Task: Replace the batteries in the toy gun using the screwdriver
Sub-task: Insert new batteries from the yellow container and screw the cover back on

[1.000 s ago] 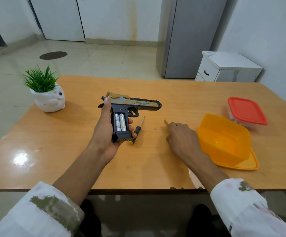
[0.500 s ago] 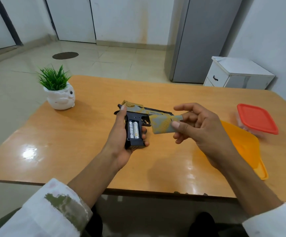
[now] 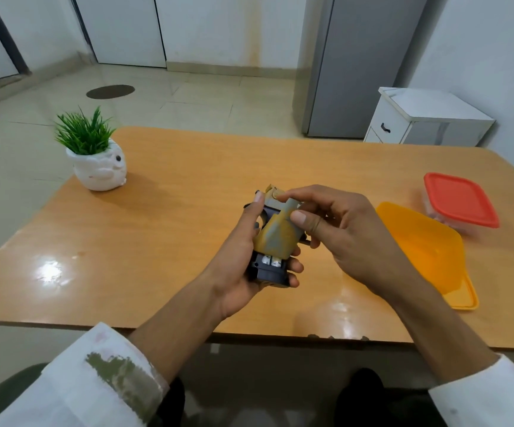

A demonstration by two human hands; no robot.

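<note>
My left hand (image 3: 237,260) grips the black and gold toy gun (image 3: 269,272) by its grip, above the middle of the wooden table (image 3: 157,241). My right hand (image 3: 341,235) pinches the gold and grey battery cover (image 3: 277,235) between thumb and fingers and holds it against the grip. The cover hides most of the battery compartment; only the lower ends of two white batteries (image 3: 271,261) show beneath it. The gun's barrel is hidden behind my right hand. The screwdriver is out of sight.
A white pot with a green plant (image 3: 95,155) stands at the table's far left. An orange container (image 3: 425,254) lies upside down at the right, with a red-lidded box (image 3: 460,200) behind it. A white cabinet (image 3: 428,118) and a grey fridge (image 3: 357,66) stand beyond.
My right hand picked the battery cover off the table, carried it to the gun and now lays it over the open compartment. The left hand has kept hold of the gun.
</note>
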